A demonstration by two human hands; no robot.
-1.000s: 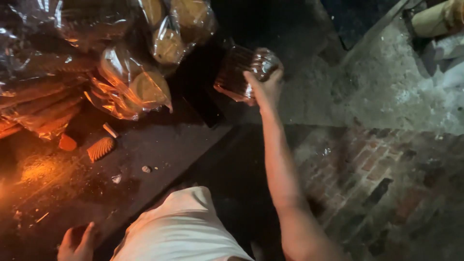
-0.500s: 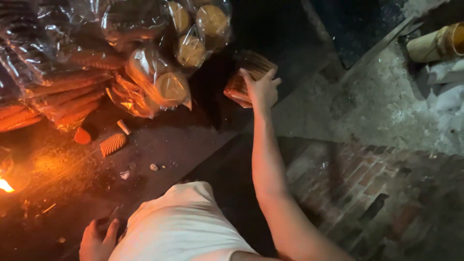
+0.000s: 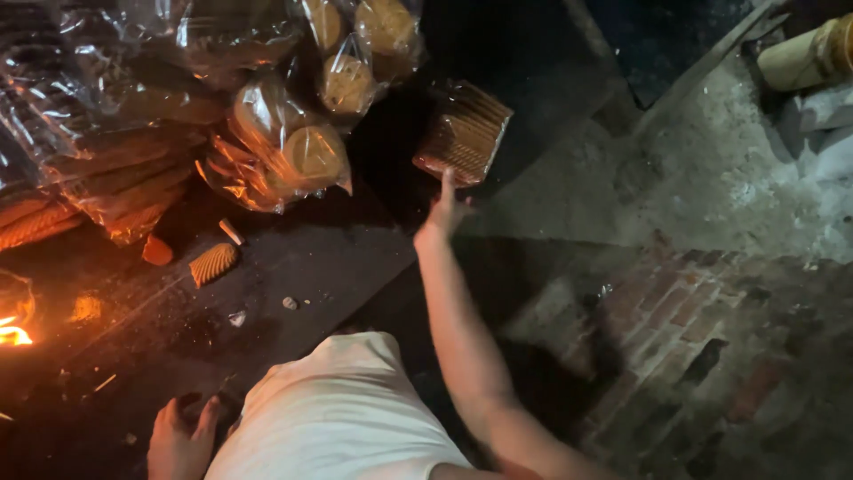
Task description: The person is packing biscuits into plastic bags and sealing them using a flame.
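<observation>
**Reaching up to a ribbed biscuit pack in the dark**

Looking down from my head cam, my right hand [image 3: 442, 212] is stretched out with one finger raised, its tip touching the lower edge of a wrapped pack of biscuits [image 3: 463, 133]. The other fingers look loosely curled, not gripping anything. The pack is a squarish block in clear crinkly film, golden-brown, with fine ridges running across its face. It sits tilted on the dark surface [image 3: 311, 258], long axis running from lower left to upper right, just right of the big pile of bags [image 3: 275, 142].

Those bags are shiny plastic, bulging with round flat biscuits, and the glare makes the contents further left hard to read. A loose oval ribbed biscuit [image 3: 214, 263] lies on the surface, with crumbs and small bits near it.

My left hand [image 3: 181, 436] is down at the bottom edge, fingers spread and resting on the surface, partly cut off by the frame and my white shirt [image 3: 338, 418]. There's an orange glow at far left. Rough brick floor [image 3: 693, 338] on the right is mostly lost in shadow.
</observation>
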